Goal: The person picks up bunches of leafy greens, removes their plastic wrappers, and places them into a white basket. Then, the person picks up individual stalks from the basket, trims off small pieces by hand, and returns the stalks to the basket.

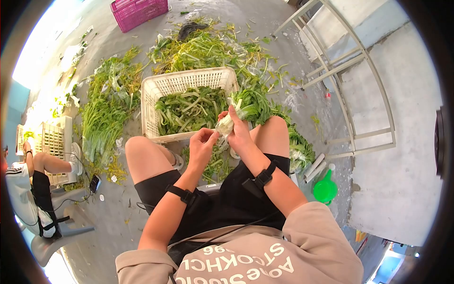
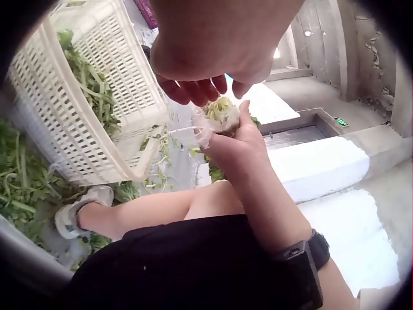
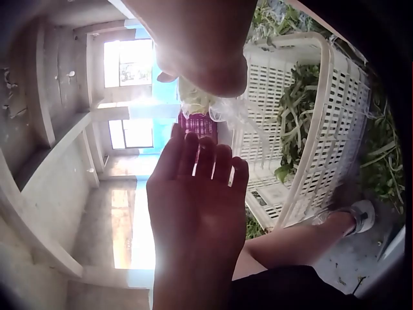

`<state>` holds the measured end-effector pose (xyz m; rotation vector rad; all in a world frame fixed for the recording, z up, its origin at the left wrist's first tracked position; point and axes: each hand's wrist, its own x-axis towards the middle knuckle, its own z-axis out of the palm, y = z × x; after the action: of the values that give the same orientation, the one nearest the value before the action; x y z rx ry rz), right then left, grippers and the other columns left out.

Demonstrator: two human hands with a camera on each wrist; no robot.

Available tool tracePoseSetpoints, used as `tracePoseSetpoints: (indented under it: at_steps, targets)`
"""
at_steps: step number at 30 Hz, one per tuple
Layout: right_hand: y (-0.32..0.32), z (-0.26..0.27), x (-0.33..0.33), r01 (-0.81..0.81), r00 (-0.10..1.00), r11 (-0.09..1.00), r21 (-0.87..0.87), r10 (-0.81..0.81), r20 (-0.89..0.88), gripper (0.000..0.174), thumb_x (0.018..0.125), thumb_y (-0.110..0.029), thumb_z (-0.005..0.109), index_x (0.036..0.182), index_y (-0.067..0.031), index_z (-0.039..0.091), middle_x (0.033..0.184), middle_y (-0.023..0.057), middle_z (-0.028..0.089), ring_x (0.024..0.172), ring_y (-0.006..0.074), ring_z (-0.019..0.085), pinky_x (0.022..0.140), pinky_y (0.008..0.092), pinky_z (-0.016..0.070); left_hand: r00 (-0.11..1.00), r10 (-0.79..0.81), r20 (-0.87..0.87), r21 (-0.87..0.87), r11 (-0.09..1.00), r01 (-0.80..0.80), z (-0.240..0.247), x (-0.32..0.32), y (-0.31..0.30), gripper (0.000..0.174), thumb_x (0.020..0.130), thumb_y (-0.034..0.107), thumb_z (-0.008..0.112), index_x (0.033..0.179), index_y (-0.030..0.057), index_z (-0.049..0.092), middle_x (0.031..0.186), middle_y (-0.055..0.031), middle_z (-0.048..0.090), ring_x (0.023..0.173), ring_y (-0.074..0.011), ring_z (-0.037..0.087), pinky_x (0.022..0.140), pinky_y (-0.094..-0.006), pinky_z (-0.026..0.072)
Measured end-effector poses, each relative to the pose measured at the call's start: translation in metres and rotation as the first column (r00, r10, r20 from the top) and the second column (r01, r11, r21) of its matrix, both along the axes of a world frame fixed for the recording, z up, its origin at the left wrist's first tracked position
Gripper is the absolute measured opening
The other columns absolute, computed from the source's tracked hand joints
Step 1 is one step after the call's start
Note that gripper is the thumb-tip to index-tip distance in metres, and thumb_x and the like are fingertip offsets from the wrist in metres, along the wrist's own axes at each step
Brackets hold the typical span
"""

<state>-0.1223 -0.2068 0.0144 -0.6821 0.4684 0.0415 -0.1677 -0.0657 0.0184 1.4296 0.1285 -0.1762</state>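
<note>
My right hand [image 1: 239,135] grips a bunch of leafy greens [image 1: 255,106] near its pale stem end, over my right thigh. Clear plastic film [image 2: 204,129] wraps that end, and a loose strip of it trails off to one side. My left hand [image 1: 203,144] is close beside the wrapped stem end, fingers loosely bent and fingertips right at the film. In the right wrist view the left hand [image 3: 197,194] shows a gap between its fingertips and the bunch. The right hand hides part of the stems there.
A cream plastic crate [image 1: 150,106] holding cut greens [image 1: 189,111] stands before my knees. Piles of greens [image 1: 106,109] and scraps cover the floor around it. Nearby are a purple crate [image 1: 139,14], a metal frame [image 1: 364,52], a green scoop [image 1: 325,189] and another seated person [image 1: 35,189].
</note>
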Motion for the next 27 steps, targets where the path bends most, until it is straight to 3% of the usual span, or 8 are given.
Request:
tracePoseSetpoints:
  at_steps: [5, 7, 9, 11, 15, 19, 21, 27]
  targets:
    - [0.001, -0.002, -0.003, -0.099, 0.991, 0.990, -0.104, 0.107, 0.078, 0.025, 0.094, -0.027, 0.071, 0.100, -0.0047, 0.060, 0.088, 0.0075, 0.066, 0.082, 0.0192, 0.065, 0.070, 0.0348, 0.0539, 0.998, -0.027, -0.064, 0.060, 0.998, 0.031, 0.000, 0.004, -0.003, 0.019, 0.090, 0.018, 0.072, 0.090, -0.0007, 0.068, 0.073, 0.0000, 0.064, 0.068, -0.0070, 0.057, 0.063, -0.0235, 0.0442]
    - [0.003, 0.000, -0.003, -0.087, 0.993, 0.988, -0.127, 0.097, 0.073, 0.026, 0.094, -0.028, 0.071, 0.098, -0.0045, 0.061, 0.087, 0.0076, 0.067, 0.083, 0.0196, 0.065, 0.072, 0.0349, 0.0542, 0.997, -0.068, -0.041, -0.003, 0.998, 0.068, -0.003, 0.004, -0.002, 0.017, 0.092, 0.017, 0.070, 0.093, 0.0003, 0.067, 0.074, 0.0004, 0.062, 0.067, -0.0073, 0.055, 0.063, -0.0229, 0.0431]
    - [0.001, 0.004, -0.001, -0.045, 0.998, 0.999, 0.007, 0.045, 0.034, 0.026, 0.094, -0.027, 0.071, 0.099, -0.0039, 0.061, 0.087, 0.0081, 0.067, 0.084, 0.0202, 0.066, 0.073, 0.0351, 0.0551, 0.996, -0.069, -0.053, -0.052, 0.996, 0.066, -0.005, 0.003, 0.001, 0.017, 0.093, 0.018, 0.069, 0.093, 0.0007, 0.067, 0.075, 0.0001, 0.063, 0.068, -0.0075, 0.056, 0.064, -0.0232, 0.0436]
    - [-0.002, 0.011, 0.002, -0.026, 1.000, 1.000, 0.017, 0.026, -0.015, 0.023, 0.096, -0.026, 0.068, 0.098, -0.0056, 0.057, 0.089, 0.0098, 0.066, 0.083, 0.0214, 0.064, 0.075, 0.0360, 0.0538, 0.992, -0.001, -0.124, -0.141, 0.990, -0.016, -0.007, 0.003, 0.004, 0.019, 0.093, 0.018, 0.068, 0.093, -0.0009, 0.067, 0.076, 0.0008, 0.064, 0.067, -0.0065, 0.056, 0.064, -0.0230, 0.0436]
    - [-0.003, 0.006, 0.001, -0.013, 1.000, 0.999, -0.042, 0.012, -0.010, 0.025, 0.095, -0.026, 0.069, 0.098, -0.0020, 0.061, 0.090, 0.0112, 0.067, 0.081, 0.0212, 0.065, 0.075, 0.0355, 0.0545, 0.999, -0.032, -0.033, -0.109, 0.994, 0.028, 0.015, 0.006, -0.002, 0.019, 0.093, 0.020, 0.069, 0.094, 0.0007, 0.067, 0.076, 0.0000, 0.063, 0.067, -0.0075, 0.055, 0.064, -0.0238, 0.0439]
    - [0.004, 0.008, -0.005, -0.047, 0.998, 0.990, -0.130, 0.053, 0.044, 0.023, 0.093, -0.024, 0.071, 0.095, -0.0017, 0.064, 0.088, 0.0106, 0.069, 0.078, 0.0186, 0.065, 0.068, 0.0325, 0.0538, 0.995, -0.074, -0.067, -0.019, 0.997, 0.073, 0.003, 0.004, -0.006, 0.020, 0.093, 0.021, 0.070, 0.094, 0.0005, 0.067, 0.074, 0.0001, 0.062, 0.065, -0.0074, 0.054, 0.061, -0.0236, 0.0433]
    - [0.005, 0.009, -0.004, -0.089, 0.994, 0.986, -0.141, 0.097, 0.054, 0.025, 0.094, -0.025, 0.070, 0.096, -0.0008, 0.064, 0.088, 0.0110, 0.069, 0.077, 0.0192, 0.066, 0.068, 0.0333, 0.0540, 0.993, -0.052, -0.107, -0.113, 0.993, 0.040, 0.003, 0.003, -0.004, 0.021, 0.093, 0.020, 0.070, 0.094, 0.0001, 0.067, 0.072, 0.0007, 0.061, 0.063, -0.0073, 0.054, 0.060, -0.0233, 0.0427]
    - [-0.001, 0.012, 0.001, -0.010, 1.000, 1.000, -0.012, 0.010, 0.026, 0.028, 0.096, -0.028, 0.067, 0.102, -0.0020, 0.058, 0.090, 0.0125, 0.069, 0.085, 0.0227, 0.069, 0.075, 0.0354, 0.0573, 0.989, 0.001, -0.150, -0.191, 0.981, -0.030, 0.001, 0.002, 0.003, 0.015, 0.093, 0.015, 0.067, 0.091, -0.0001, 0.066, 0.073, 0.0001, 0.060, 0.062, -0.0075, 0.053, 0.059, -0.0239, 0.0428]
